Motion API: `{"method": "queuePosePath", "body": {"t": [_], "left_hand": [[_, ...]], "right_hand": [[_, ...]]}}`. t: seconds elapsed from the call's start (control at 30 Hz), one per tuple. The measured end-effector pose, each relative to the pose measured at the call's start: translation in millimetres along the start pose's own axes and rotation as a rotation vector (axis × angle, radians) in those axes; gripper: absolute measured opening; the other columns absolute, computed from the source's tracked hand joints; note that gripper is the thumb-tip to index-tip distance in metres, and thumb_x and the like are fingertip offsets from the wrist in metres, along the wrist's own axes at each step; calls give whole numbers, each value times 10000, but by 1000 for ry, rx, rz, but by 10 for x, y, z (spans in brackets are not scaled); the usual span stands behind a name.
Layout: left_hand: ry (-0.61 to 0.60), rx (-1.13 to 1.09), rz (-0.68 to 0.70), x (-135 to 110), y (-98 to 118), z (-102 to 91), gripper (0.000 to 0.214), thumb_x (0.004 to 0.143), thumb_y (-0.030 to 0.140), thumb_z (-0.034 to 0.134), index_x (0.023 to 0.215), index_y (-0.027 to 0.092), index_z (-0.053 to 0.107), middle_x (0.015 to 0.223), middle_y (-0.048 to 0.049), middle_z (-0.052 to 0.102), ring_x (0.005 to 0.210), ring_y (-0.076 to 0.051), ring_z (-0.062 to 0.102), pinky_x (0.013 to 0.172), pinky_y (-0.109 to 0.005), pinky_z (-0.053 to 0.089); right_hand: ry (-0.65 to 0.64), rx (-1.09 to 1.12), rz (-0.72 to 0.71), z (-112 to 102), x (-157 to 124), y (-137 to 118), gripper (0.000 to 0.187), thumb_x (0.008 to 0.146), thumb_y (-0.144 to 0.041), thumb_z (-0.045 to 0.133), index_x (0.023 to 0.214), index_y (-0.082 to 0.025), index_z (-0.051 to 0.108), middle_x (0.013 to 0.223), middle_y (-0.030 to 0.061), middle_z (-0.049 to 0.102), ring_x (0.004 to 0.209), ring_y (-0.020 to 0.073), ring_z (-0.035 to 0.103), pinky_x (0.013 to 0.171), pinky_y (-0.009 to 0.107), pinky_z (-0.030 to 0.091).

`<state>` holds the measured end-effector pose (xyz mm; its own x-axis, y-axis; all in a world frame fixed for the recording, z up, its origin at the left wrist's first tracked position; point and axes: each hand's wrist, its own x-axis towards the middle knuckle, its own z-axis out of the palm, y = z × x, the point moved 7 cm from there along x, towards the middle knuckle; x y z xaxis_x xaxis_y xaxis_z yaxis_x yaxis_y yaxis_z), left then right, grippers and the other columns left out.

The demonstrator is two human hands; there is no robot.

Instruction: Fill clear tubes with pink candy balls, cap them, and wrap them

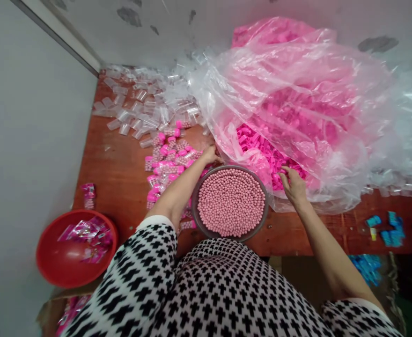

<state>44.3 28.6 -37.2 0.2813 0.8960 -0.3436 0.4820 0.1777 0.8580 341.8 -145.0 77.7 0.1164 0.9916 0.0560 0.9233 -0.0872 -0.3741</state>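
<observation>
My right hand [294, 186] is at the mouth of a clear plastic bag [223, 93], its thumb and forefinger pinched on a pink plastic cap [282, 171]. Many loose pink caps [255, 140] fill the bag's opening beside it. Just behind the rim of a grey bowl [194, 206], my left hand [211, 155] has its fingers curled together; what they hold is hidden. Small pink beads [231, 202] fill that bowl. Left of it lie several clear tubes with beads and pink caps [165, 166], partly under my left forearm.
Clear empty tubes [136, 114] lie scattered at the back left of the wooden table [104, 154], against the wall. A red bowl [51, 252] with pink packets stands at the left edge. Blue pieces [393, 231] lie at the right. More clear plastic pieces [409, 140] are heaped beyond the bag.
</observation>
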Motion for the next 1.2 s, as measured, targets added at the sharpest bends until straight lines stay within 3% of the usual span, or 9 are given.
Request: {"method": "queuePosePath", "body": {"t": [0.17, 0.3, 0.4, 0.5, 0.63, 0.73, 0.8, 1.03, 1.2], "left_hand": [[10, 275, 14, -191, 119, -10, 462, 558, 301, 786, 952, 114, 634, 838, -93, 683, 793, -229, 608, 742, -310, 453], [120, 383, 7, -403, 219, -228, 334, 645, 266, 701, 959, 163, 650, 821, -61, 679, 800, -212, 602, 753, -297, 438], [172, 277, 42, -614, 282, -468, 388, 634, 250, 702, 1008, 173, 636, 837, -40, 668, 793, -191, 592, 768, -296, 442], [123, 8, 132, -886, 399, -563, 477, 632, 278, 706, 1079, 158, 590, 903, -39, 648, 813, -168, 588, 773, -292, 458], [37, -178, 247, -1336, 666, -382, 528, 634, 323, 721, 1111, 163, 562, 966, -41, 636, 870, -166, 586, 812, -299, 461], [-37, -188, 262, -1641, 827, -103, 501, 646, 361, 727, 1087, 174, 581, 968, -40, 638, 866, -172, 591, 803, -300, 469], [-44, -199, 257, -1792, 877, 28, 502, 626, 357, 746, 1069, 174, 596, 975, -45, 635, 853, -172, 592, 788, -296, 474], [-86, -424, 248, -2059, 786, 94, 505, 609, 317, 748, 1079, 177, 625, 1021, -61, 639, 796, -162, 596, 753, -299, 491], [-125, -554, 170, -2108, 620, 114, 487, 624, 318, 748, 1080, 176, 651, 825, -23, 649, 701, -139, 587, 711, -288, 513]], "right_hand": [[-53, 171, 19, -20, -292, -262, 380, 895, -397, 401, 1136, -160, 577, 1060, 129, 653, 901, 206, 619, 835, 351, 487], [-61, 241, -26, -7, -505, -376, 372, 888, -411, 420, 1117, -174, 594, 1030, 125, 664, 907, 213, 626, 838, 366, 491], [-67, 309, -17, 9, -615, -423, 372, 872, -425, 449, 1099, -177, 608, 1025, 122, 670, 915, 220, 629, 849, 378, 489], [-67, 458, 41, 32, -664, -537, 364, 846, -433, 499, 1078, -180, 621, 985, 102, 683, 889, 219, 638, 839, 383, 494], [-82, 781, 102, 74, -630, -901, 341, 836, -423, 550, 1102, -219, 615, 1090, 79, 667, 954, 211, 634, 874, 383, 483], [-115, 925, -26, 64, -552, -1291, 279, 811, -401, 604, 1044, -255, 649, 1265, 62, 589, 1190, 218, 529, 1027, 397, 378], [-144, 952, -75, 70, -526, -1458, 252, 781, -405, 645, 983, -257, 674, 1253, 61, 595, 1230, 226, 494, 1062, 418, 328], [-166, 1244, 68, 142, -713, -1481, 251, 660, -404, 761, 863, -262, 718, 1054, 25, 661, 1085, 205, 564, 996, 390, 398], [-268, 1579, 314, 321, -812, -1538, 324, 599, -380, 799, 877, -240, 706, 883, -4, 691, 703, 131, 620, 750, 325, 517]]}}
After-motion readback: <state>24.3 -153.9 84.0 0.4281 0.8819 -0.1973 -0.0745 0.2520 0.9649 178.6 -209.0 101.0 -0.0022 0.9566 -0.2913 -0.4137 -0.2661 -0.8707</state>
